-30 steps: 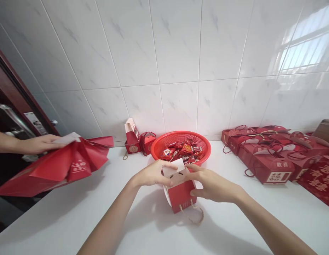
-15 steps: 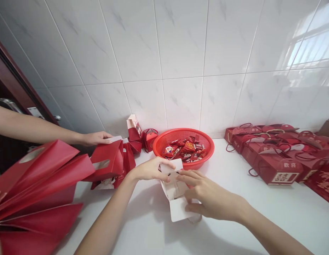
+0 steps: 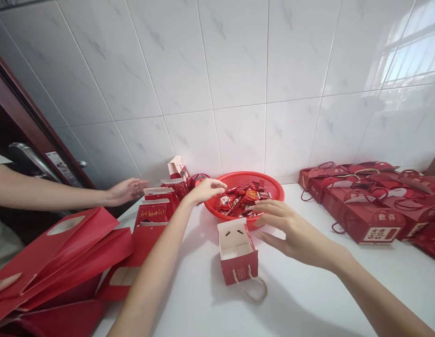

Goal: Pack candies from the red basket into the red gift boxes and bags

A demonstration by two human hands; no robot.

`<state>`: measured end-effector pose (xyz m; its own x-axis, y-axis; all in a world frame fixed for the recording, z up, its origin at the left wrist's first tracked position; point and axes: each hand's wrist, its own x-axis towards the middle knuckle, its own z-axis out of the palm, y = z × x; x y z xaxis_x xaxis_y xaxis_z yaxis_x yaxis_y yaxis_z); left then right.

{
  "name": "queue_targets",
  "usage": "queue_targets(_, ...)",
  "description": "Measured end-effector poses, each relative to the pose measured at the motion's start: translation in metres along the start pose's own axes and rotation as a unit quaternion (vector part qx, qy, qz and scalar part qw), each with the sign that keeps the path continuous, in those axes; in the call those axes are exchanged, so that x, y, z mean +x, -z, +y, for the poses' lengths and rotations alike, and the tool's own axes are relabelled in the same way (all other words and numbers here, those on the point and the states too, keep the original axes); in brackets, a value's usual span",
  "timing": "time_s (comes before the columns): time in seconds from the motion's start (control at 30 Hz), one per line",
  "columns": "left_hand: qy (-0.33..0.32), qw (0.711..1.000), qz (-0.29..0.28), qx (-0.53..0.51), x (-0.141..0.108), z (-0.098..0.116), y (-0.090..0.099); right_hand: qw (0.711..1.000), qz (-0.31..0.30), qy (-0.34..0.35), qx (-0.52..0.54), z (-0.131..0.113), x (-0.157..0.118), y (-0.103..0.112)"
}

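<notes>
A small red gift box (image 3: 239,267) with a white inside and a twisted rope handle stands open-topped on the white counter; I see its bare inside, with two dark slots in the raised back flap. Beyond it sits a red plastic basket (image 3: 226,180) with several red-wrapped candies (image 3: 243,199). My left hand (image 3: 206,189) hovers over the basket's left rim, fingers stretched and holding nothing. To the right of the box, my right hand (image 3: 282,224) is open near the basket's front edge, fingers apart and clear of the box.
Closed red gift boxes (image 3: 361,210) with cord handles crowd the right side. At left, a co-worker's hand (image 3: 126,192) reaches past a row of open red boxes (image 3: 156,210). Large folded red cartons (image 3: 59,252) fan out at the near left, another hand (image 3: 7,283) on them. A tiled wall stands behind.
Both my hands have let go of the box and moved apart, the left toward the basket. The box now stands upright on the counter. The co-worker's hand has come off a red box.
</notes>
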<state>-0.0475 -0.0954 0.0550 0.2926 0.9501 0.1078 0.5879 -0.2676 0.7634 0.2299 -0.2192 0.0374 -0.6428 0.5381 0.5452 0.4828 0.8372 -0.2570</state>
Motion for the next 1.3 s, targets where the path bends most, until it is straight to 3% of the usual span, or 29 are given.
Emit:
queue_targets(0.17,0.04,0.987,-0.08,0.132,0.055,-0.014,-0.025,0.999,0.028,-0.012,-0.033,0.009,-0.001,0.013)
queue_targets(0.33,0.032,0.972,-0.16,0.171,0.075,-0.014,-0.056,0.998,0.045,-0.04,-0.03,0.016,-0.002,0.019)
queue_targets(0.5,0.053,0.973,-0.127,0.188,0.081,-0.014,-0.074,0.997,0.039,-0.054,-0.037,0.024,-0.001,0.021)
queue_targets(0.63,0.039,0.982,-0.104,0.155,0.066,-0.014,-0.077,0.997,0.042,-0.054,-0.038,0.023,0.001,0.022)
queue_targets(0.87,0.006,0.992,-0.077,0.096,-0.013,-0.029,-0.067,0.997,0.031,-0.054,-0.039,0.025,0.001,0.02)
queue_targets(0.97,0.003,0.993,-0.077,0.091,-0.025,-0.03,-0.066,0.998,0.03,-0.051,-0.035,0.026,0.001,0.019)
queue_targets(1.03,0.004,0.992,-0.081,0.097,-0.015,-0.027,-0.069,0.998,0.026,-0.049,-0.035,0.026,0.001,0.019)
queue_targets(1.3,0.026,0.979,-0.116,0.164,0.061,-0.014,-0.079,0.998,0.028,-0.044,-0.04,0.023,0.0,0.018)
